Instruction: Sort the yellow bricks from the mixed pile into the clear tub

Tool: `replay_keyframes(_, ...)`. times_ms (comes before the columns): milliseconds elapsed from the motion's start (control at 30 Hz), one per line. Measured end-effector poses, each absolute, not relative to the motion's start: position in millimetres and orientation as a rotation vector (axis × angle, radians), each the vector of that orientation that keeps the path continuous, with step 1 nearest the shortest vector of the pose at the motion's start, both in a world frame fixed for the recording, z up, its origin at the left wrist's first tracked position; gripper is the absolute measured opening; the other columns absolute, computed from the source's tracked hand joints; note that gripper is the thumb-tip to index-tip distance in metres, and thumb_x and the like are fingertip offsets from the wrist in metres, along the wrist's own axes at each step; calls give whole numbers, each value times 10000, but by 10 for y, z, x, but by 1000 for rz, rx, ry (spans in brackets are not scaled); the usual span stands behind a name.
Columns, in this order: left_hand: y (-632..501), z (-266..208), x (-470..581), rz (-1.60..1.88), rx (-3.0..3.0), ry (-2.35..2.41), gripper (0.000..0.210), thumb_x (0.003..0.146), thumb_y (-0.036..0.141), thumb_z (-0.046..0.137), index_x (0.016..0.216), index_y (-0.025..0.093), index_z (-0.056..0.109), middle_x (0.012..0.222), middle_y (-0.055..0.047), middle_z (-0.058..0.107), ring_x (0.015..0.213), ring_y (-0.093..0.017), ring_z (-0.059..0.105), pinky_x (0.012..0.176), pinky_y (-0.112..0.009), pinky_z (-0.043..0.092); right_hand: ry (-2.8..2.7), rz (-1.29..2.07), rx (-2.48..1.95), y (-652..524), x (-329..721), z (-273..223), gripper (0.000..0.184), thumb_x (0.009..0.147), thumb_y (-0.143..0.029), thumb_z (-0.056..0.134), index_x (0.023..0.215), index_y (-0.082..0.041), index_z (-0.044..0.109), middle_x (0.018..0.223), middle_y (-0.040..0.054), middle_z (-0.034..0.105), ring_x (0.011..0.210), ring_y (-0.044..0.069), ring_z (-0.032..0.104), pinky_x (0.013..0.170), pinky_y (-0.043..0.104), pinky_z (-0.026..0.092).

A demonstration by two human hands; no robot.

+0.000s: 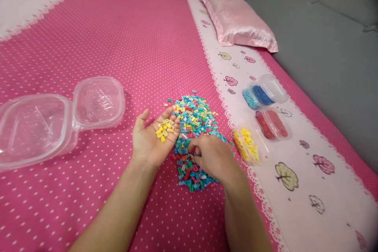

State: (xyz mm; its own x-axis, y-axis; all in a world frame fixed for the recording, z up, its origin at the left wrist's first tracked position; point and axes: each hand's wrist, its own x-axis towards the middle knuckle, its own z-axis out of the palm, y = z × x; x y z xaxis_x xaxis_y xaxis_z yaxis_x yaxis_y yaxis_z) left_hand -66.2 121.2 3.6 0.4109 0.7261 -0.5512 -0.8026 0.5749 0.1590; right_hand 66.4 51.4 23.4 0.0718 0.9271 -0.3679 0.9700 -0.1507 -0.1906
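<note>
My left hand (147,141) is palm up beside the pile, fingers stretched out and slightly cupped. A heap of small yellow toy bricks (165,129), some pale and some bright, rests on its palm and fingers. Over the near part of the mixed brick pile (196,116) is my right hand (217,155), its fingers curled and thumb close to the forefinger in a pinch. Whatever lies between those fingertips is too small to make out. Blue, green, red, white and yellow bricks make up the pile, which my right hand partly covers.
To the right stand small clear containers with yellow bricks (247,145), red bricks (273,124) and blue bricks (262,94). Two clear plastic containers (99,102) sit at the left. A pink pillow (239,21) lies at the back on the dotted bedspread (118,39).
</note>
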Motion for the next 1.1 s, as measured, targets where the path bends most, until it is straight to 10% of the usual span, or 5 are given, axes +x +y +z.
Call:
replay_keyframes(300,1214,20,-667,968,-106,614,438,886,403,374,888,62,648,716,-107,597,669,-165,608,612,-263,560,1896,-519,2202,535,617,220,195,750,-156,603,779,-278,753,797,34,735,807,214,680,612,278,423)
replay_keyframes(700,1152,73,-614,804,-59,464,660,886,491,355,1345,26,447,1140,-211,641,1065,-270,632,834,-338,555,2695,-700,2547,479,812,430,67,770,-167,655,791,-202,707,664,-38,632,596,82,563,587,211,445)
replay_keyframes(1100,1127,139,-603,687,-97,418,706,912,522,298,1404,21,366,1212,-225,614,1013,-251,660,825,-318,546,2944,218,2865,424,627,516,131,822,-147,626,883,-250,680,793,-26,696,617,98,594,599,241,501)
